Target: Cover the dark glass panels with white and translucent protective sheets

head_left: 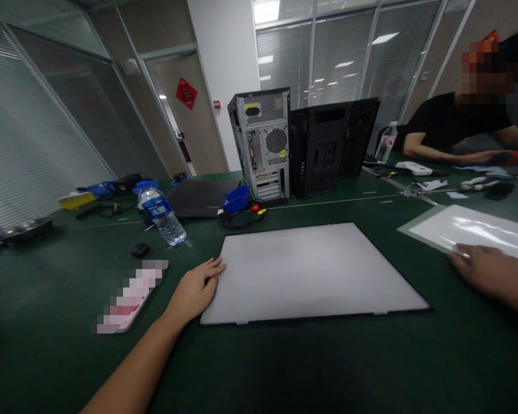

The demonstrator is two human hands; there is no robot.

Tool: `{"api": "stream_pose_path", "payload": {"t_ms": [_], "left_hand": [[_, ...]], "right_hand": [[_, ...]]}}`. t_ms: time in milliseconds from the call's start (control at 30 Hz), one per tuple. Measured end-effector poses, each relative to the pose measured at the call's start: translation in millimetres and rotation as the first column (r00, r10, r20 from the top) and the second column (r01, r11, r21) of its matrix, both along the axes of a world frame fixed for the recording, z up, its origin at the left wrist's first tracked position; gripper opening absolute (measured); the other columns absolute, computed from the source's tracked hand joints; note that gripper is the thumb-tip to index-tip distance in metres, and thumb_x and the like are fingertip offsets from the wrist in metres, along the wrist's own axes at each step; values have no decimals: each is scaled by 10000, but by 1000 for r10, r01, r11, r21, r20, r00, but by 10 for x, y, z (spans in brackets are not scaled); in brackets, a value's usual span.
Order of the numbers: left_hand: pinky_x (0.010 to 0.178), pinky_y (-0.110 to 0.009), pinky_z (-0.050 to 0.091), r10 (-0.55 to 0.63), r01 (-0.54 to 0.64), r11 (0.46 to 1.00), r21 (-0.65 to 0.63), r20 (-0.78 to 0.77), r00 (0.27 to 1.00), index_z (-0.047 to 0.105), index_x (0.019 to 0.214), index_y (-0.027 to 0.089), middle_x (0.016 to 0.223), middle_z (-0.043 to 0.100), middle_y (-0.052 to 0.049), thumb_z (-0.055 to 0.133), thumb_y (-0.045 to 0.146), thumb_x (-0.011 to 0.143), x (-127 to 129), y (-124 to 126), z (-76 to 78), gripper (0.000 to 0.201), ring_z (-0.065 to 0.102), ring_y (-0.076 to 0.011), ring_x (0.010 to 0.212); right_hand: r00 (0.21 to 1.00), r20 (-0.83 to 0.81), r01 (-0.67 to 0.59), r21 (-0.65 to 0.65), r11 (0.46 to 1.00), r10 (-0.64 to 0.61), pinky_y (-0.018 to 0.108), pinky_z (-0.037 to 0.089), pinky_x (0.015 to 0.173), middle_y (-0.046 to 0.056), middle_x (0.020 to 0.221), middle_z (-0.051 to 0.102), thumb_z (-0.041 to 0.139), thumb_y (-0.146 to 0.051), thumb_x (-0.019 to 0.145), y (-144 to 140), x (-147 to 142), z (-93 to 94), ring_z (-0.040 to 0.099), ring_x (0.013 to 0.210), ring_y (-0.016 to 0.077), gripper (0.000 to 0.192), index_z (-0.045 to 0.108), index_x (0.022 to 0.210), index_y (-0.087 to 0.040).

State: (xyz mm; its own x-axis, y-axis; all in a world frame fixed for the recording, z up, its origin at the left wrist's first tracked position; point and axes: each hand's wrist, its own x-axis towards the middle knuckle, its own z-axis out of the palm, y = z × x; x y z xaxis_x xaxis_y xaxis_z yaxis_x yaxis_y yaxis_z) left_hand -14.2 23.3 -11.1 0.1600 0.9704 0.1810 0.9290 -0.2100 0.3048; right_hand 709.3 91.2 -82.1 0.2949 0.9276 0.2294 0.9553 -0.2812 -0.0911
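A flat white panel with a thin black frame (311, 276) lies on the green table in front of me. My left hand (198, 287) rests at its left edge, fingers stretched out and fingertips touching the border. At the right, my right hand (492, 273) is closed on the near left edge of a glossy white sheet (492, 230) with a see-through margin. That hand is slightly blurred, and part of its grip is hidden.
A phone (133, 299), a black mouse-like object (140, 250) and a water bottle (162, 215) are on the left. Behind the panel stand a computer case (265, 144), black case parts (323, 149) and a blue object with cables (236, 199). Another person (449, 126) sits far right.
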Motion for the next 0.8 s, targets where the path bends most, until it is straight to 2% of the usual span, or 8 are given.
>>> {"api": "stream_pose_path", "payload": {"t_ms": [100, 167, 367, 433, 533, 633, 733, 800], "left_hand": [[1215, -467, 371, -1, 1, 1000, 3, 1, 1000, 696, 1321, 197, 1454, 607, -34, 434, 307, 934, 2, -3, -9, 480, 526, -252, 1399], [1212, -472, 374, -5, 5, 1000, 4, -3, 1000, 696, 1322, 196, 1459, 603, -40, 437, 326, 945, 1, -4, -16, 476, 525, -259, 1400], [1210, -466, 376, -10, 10, 1000, 11, -17, 1000, 699, 1320, 205, 1466, 596, -40, 436, 359, 962, -12, 2, -34, 470, 522, -259, 1403], [1209, -470, 377, -13, 14, 1000, 12, -19, 1000, 694, 1326, 209, 1465, 597, -38, 432, 360, 962, -16, 8, -36, 473, 524, -258, 1401], [1207, -481, 378, -13, 13, 1000, 8, -14, 1000, 688, 1332, 204, 1460, 600, -41, 423, 360, 962, -19, 15, -41, 481, 528, -262, 1397], [1211, -475, 370, -13, 13, 1000, 8, -9, 1000, 688, 1331, 196, 1459, 602, -45, 428, 363, 957, -18, 21, -47, 485, 527, -262, 1399], [1212, -471, 367, -11, 11, 1000, 12, -6, 1000, 694, 1324, 199, 1456, 606, -43, 436, 368, 951, -12, 30, -46, 484, 525, -262, 1400], [1209, -472, 373, -8, 8, 1000, 14, -3, 1000, 699, 1319, 199, 1452, 611, -44, 439, 373, 948, -6, 33, -43, 485, 529, -264, 1396]], "right_hand": [[999, 27, 25, -117, 993, -22, 539, 497, 799, 263, 1349, 590, 329, -675, 950, -44, -203, 121, 639, 1047, 425, 733, 605, 1379, -148], [999, 38, 23, -141, 990, -18, 521, 513, 814, 243, 1314, 614, 312, -669, 953, -107, -364, 242, 648, 1020, 396, 727, 596, 1374, -149], [999, 39, 32, -65, 997, -30, 482, 540, 723, 212, 1262, 652, 242, -657, 978, -345, -977, 675, 668, 973, 368, 736, 455, 1505, -190], [999, 31, -19, -24, 1000, 19, 483, 551, 734, 199, 1297, 644, 267, -693, 972, -411, -1193, 785, 671, 993, 369, 761, 411, 1541, -208], [983, 26, -185, 36, 982, 184, 494, 565, 839, 176, 1398, 599, 317, -680, 981, -513, -1510, 864, 657, 1092, 363, 747, 408, 1551, -205], [921, 35, -389, 113, 914, 387, 510, 545, 967, 153, 1430, 586, 363, -636, 991, -625, -1821, 852, 633, 1176, 353, 707, 444, 1532, -188], [810, 39, -584, 155, 797, 586, 531, 509, 1045, 125, 1462, 567, 440, -610, 976, -703, -2050, 805, 604, 1239, 344, 695, 429, 1547, -213], [743, 38, -666, 144, 732, 668, 537, 470, 1098, 93, 1497, 540, 470, -599, 969, -699, -2091, 767, 566, 1296, 331, 683, 417, 1557, -256]]}}
